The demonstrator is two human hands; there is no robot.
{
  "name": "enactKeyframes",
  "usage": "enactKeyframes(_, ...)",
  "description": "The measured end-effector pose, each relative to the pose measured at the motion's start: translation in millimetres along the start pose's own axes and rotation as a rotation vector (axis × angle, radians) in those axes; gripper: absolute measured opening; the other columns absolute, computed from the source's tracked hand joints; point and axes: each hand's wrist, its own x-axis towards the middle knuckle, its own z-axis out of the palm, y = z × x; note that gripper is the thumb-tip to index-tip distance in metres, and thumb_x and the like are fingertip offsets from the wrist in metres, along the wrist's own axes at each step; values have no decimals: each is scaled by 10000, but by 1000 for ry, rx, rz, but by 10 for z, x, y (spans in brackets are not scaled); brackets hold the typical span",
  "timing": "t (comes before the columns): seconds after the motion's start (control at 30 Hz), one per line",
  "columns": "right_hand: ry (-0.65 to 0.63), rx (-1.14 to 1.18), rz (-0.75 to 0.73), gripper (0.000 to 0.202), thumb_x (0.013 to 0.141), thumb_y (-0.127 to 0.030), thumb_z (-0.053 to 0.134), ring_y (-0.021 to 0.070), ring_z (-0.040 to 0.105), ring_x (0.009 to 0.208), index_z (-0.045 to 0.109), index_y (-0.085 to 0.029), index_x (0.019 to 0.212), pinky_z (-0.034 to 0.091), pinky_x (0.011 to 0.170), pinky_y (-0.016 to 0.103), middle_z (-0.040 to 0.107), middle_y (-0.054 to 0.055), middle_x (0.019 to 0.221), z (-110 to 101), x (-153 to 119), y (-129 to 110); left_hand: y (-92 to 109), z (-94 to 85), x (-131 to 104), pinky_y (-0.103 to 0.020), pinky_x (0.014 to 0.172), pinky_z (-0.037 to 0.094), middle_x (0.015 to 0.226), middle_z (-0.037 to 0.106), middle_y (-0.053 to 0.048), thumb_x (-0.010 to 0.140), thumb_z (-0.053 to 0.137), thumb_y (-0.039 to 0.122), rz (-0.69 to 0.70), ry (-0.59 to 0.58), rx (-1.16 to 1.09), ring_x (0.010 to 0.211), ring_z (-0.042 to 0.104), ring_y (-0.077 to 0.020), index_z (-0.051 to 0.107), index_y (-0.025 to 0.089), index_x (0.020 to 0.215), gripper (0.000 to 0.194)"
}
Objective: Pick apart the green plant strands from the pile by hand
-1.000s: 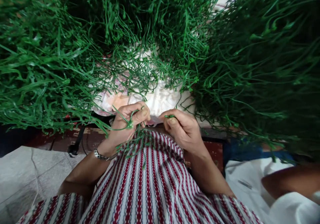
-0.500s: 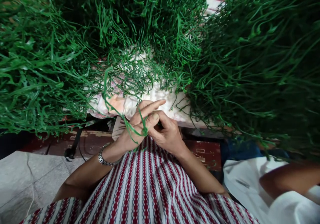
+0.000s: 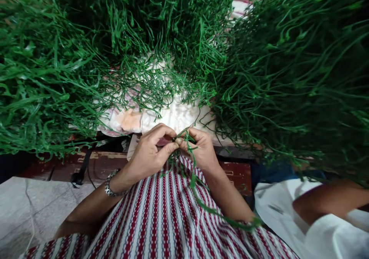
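Note:
Thin green plastic-looking stems (image 3: 193,162) hang from between my two hands, one long strand trailing down to the right over my right forearm. My left hand (image 3: 151,149) pinches at the stems, thumb and forefinger pressed together. Right beside it, my right hand (image 3: 201,147) also pinches them, and the fingertips of both hands meet. The exact spot that they grip is partly hidden by the fingers. Beyond my hands, loose green stems (image 3: 155,86) lie scattered on a pale patterned cloth (image 3: 184,114).
Big heaps of green stems stand at the left (image 3: 43,78), at the back (image 3: 144,12) and at the right (image 3: 288,78). A dark red wooden edge (image 3: 109,164) runs below the cloth. At the lower right is another person's arm (image 3: 328,201) over white clothing.
The long strand has swung from above my left hand to below my right. My left hand has turned, its outstretched fingers now curled into a pinch against my right fingertips.

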Motion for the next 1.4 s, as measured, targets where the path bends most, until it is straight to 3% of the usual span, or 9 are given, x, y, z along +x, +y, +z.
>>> enactKeyframes(0.17,-123,68,45,247,708,-328,683,58,401,519,553,-125,653,323,499,178,472,-39,562,-43,18,70,-76,12,24,-197,589,426,695,617,-3,717,649,174,-72,-23,-122,632,553,-101,627,154,756,48)
enactKeyframes(0.33,-118,-189,-120,133,786,-263,609,70,474,604,599,-136,824,381,598,187,552,-19,685,-20,1,39,-143,-37,30,-179,478,369,571,560,18,683,662,156,-157,52,-247,514,481,-79,604,143,644,71)
enactKeyframes(0.47,-87,-376,-238,361,754,-329,660,83,494,654,554,-162,1056,382,604,184,581,-11,777,11,16,-16,-127,-51,26,-177,499,391,584,584,15,650,691,162,-229,72,-283,533,501,-84,618,139,665,78)
enactKeyframes(0.7,-241,-667,-209,253,784,-369,623,72,438,556,545,-135,728,279,525,183,515,-30,597,23,41,-82,-134,-43,-7,-185,492,385,560,586,9,609,723,188,-292,42,-362,523,499,-88,635,133,619,105)
enactKeyframes(0.83,-310,-557,-224,143,832,-258,567,64,464,564,580,-134,761,316,549,174,552,-26,630,3,9,-80,-209,-96,-58,-167,469,355,554,548,23,680,678,201,-280,37,-371,512,458,-71,602,139,646,104)
enactKeyframes(1.0,-345,-323,-221,178,836,-277,563,65,478,587,600,-120,763,372,565,171,571,-12,670,-6,1,-43,-251,-164,-71,-163,479,338,581,513,26,715,657,236,-356,-103,-452,514,430,-63,586,138,690,124)
enactKeyframes(1.17,-408,-377,-228,193,826,-302,582,70,493,603,626,-115,807,378,566,169,580,-8,672,-22,15,-2,-186,-157,-22,-171,543,395,687,589,0,687,685,251,-308,-180,-331,603,517,-89,608,151,805,173)
enactKeyframes(1.3,-440,-441,-210,171,796,-282,622,64,489,588,626,-124,731,363,563,164,586,-21,654,-19,19,-7,-187,-124,-10,-175,488,352,593,551,13,670,709,268,-286,-155,-267,527,459,-74,620,136,690,160)
enactKeyframes(1.4,-446,-325,-159,177,795,-289,622,71,519,630,618,-125,730,397,621,176,601,-15,696,20,28,2,-252,-59,-34,-192,510,356,598,537,7,713,676,253,-189,-42,-385,557,461,-83,633,144,643,137)
